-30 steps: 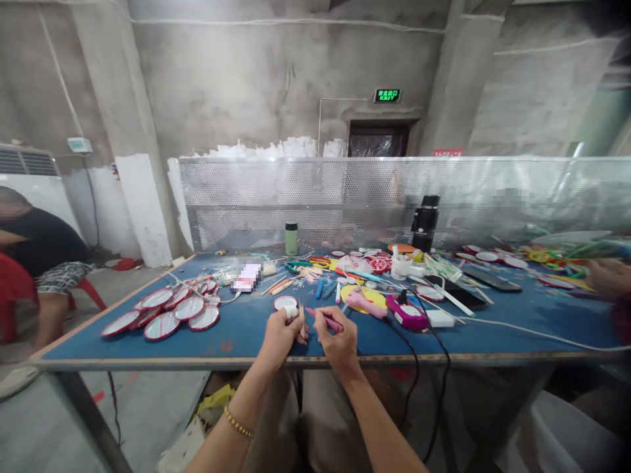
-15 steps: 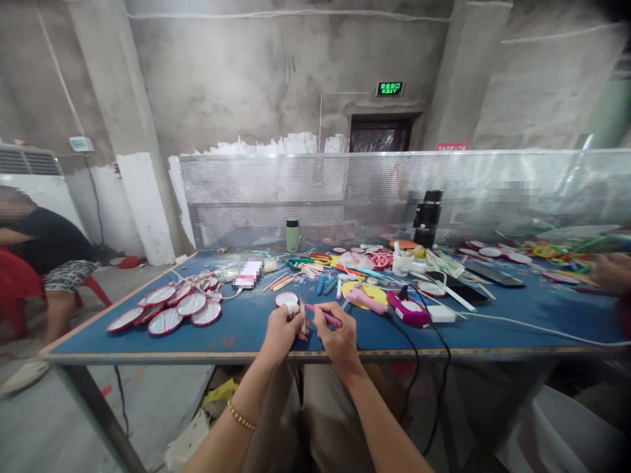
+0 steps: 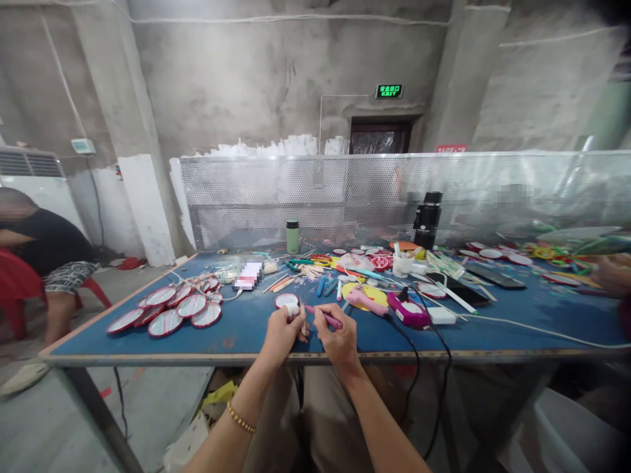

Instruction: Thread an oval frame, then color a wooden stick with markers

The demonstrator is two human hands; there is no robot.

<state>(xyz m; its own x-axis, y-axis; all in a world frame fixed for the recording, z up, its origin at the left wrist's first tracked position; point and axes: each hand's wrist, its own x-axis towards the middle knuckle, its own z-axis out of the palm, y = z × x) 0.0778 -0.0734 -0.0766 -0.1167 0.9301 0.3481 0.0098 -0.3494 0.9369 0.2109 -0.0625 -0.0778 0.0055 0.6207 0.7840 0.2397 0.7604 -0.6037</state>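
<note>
My left hand (image 3: 280,335) is closed near the table's front edge, pinching a thin, pale wooden stick (image 3: 303,314) that points upward. Something white, perhaps a finger wrap, shows at its index finger. Close by on the right, my right hand (image 3: 340,336) grips a purple pen-shaped tool (image 3: 332,318), its tip directed at the stick. Whether tip and stick touch is too small to tell. Just beyond my left hand lies a round, red-rimmed white disc (image 3: 286,299), partly hidden by the fingers.
Red-rimmed discs (image 3: 165,322) are heaped at left, near a phone (image 3: 248,274). Right of my hands lie a pink tool (image 3: 369,299), a purple device (image 3: 408,309) and cables. A green bottle (image 3: 292,238) and black flask (image 3: 428,222) stand behind. Another person's hand (image 3: 616,272) shows at far right.
Both hands keep almost the same place and grip. The whole view has shifted very slightly; nothing is picked up or let go.
</note>
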